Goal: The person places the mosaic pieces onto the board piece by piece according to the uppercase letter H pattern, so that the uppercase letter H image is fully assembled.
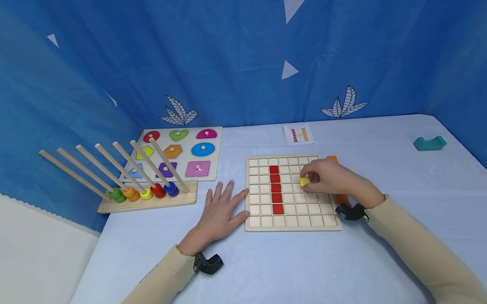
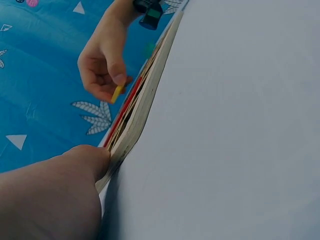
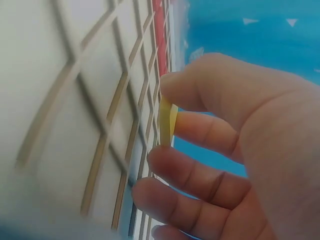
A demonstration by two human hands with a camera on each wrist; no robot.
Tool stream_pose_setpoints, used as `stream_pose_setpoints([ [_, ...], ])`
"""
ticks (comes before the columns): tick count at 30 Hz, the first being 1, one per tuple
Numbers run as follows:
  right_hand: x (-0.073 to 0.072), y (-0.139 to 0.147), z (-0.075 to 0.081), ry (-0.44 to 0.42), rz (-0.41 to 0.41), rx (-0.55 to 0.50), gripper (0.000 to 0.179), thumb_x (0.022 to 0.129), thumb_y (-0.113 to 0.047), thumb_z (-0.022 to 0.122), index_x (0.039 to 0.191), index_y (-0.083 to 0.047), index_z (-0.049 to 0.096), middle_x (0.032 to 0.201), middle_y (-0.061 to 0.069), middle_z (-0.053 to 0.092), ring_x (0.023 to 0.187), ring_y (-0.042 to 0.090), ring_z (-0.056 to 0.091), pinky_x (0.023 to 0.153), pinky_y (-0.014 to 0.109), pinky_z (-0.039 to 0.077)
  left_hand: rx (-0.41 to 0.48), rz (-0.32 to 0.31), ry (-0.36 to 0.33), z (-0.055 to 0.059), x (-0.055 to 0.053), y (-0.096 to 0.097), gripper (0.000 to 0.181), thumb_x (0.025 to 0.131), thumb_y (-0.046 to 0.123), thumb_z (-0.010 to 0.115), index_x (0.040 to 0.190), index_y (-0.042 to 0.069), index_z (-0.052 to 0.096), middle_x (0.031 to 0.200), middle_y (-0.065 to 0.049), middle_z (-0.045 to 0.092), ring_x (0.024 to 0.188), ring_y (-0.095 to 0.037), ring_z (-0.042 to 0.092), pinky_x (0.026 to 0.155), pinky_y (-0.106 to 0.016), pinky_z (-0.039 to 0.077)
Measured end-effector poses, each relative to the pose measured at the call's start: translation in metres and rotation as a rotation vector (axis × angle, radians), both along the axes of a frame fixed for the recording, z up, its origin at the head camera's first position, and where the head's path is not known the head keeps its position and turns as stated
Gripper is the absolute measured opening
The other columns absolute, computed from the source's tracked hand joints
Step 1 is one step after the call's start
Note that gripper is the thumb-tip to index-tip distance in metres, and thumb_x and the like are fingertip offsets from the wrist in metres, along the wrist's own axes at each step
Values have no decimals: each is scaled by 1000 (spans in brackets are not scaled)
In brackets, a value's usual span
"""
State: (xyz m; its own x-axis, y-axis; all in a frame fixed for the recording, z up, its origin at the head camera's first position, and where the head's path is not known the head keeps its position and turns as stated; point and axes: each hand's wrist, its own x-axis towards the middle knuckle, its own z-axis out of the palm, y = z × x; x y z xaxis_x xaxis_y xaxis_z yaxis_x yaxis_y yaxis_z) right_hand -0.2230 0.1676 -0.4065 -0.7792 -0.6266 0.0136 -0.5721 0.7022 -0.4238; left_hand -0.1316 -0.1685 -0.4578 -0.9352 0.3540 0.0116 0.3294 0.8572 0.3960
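Note:
A wooden grid board (image 1: 291, 221) lies on the table, with a column of several red square tiles (image 1: 276, 187) set in its cells. Over the cells right of that column, my right hand (image 1: 333, 176) pinches a yellow square tile (image 1: 304, 181) between thumb and fingers. The right wrist view shows this yellow tile (image 3: 166, 122) on edge, close above the grid. My left hand (image 1: 220, 214) lies spread on the table, its thumb and a fingertip touching the board's left edge. In the left wrist view its thumb (image 2: 92, 159) rests at the board's side.
A pattern card (image 1: 298, 134) lies behind the board. An orange piece (image 1: 341, 199) is partly hidden beside the right hand. Left stand a peg rack with colored rings (image 1: 146, 203) and a shape puzzle (image 1: 216, 165). A teal holder (image 1: 429, 144) sits far right.

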Motion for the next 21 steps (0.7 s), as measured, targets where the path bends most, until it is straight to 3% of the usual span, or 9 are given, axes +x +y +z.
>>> stream_pose_setpoints([
  [13,-2,-30,-3,6,97,38,20,86,-19,80,104,-11,75,80,-2,61,75,13,51,71,28,45,5,-4,7,0,-1,-1,62,98,48,57,155,26,45,167,-22,27,156,-52,11,120,-74,7],
  [21,-4,-37,-4,-3,103,28,22,85,-18,79,105,-10,76,82,0,64,76,13,53,71,29,47,9,-6,8,1,1,0,61,99,47,58,155,25,46,167,-23,27,156,-53,11,120,-75,8],
])
